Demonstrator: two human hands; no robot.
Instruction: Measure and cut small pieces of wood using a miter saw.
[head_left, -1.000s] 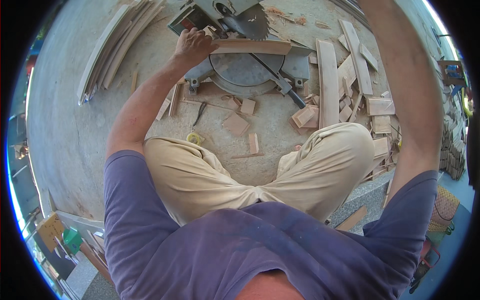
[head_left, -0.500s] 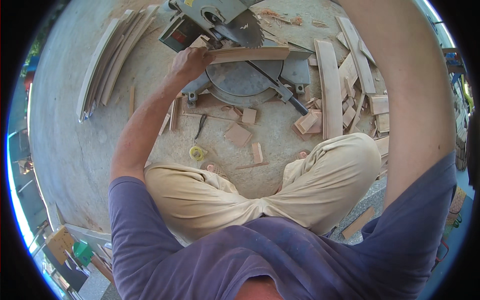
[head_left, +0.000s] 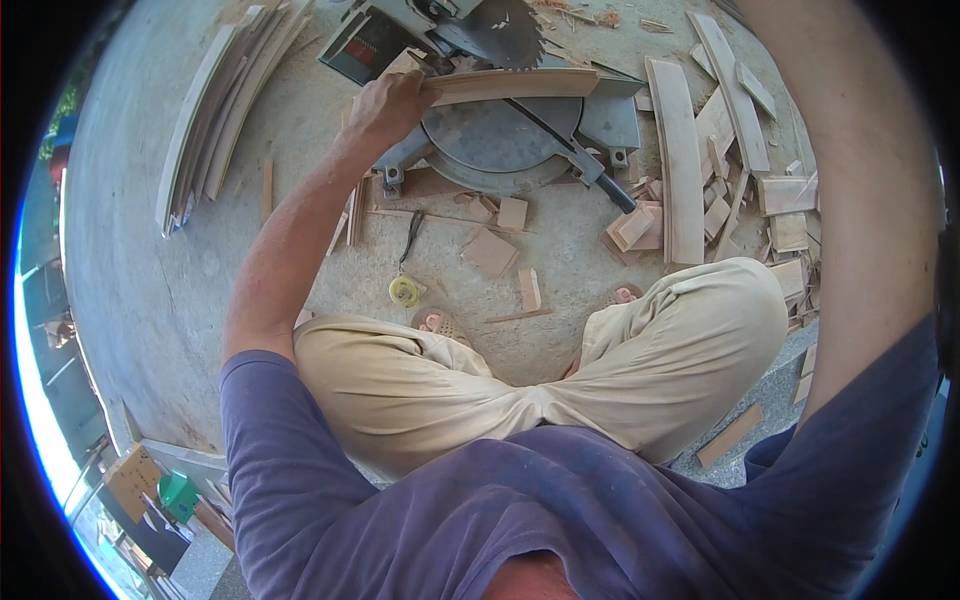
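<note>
My left hand (head_left: 393, 108) is closed around the left end of a light wooden board (head_left: 505, 86). This board stands on edge along the back of a miter saw (head_left: 500, 140), above its round grey table. The toothed saw blade (head_left: 500, 35) is raised just behind the board's upper edge. Part of the saw head is cut off by the top of the picture. My right forearm reaches up past the top edge on the right, so that hand is out of sight.
Long curved boards (head_left: 225, 120) are stacked at the far left. To the saw's right lie a long plank (head_left: 675, 160) and many offcuts (head_left: 632, 228). A yellow tape measure (head_left: 404, 291) lies on the concrete floor before my feet, near small wood blocks (head_left: 490, 252).
The whole view has shifted a little, so the saw and floor things sit higher and further right. My left hand keeps its hold on the board, and the blade stays raised.
</note>
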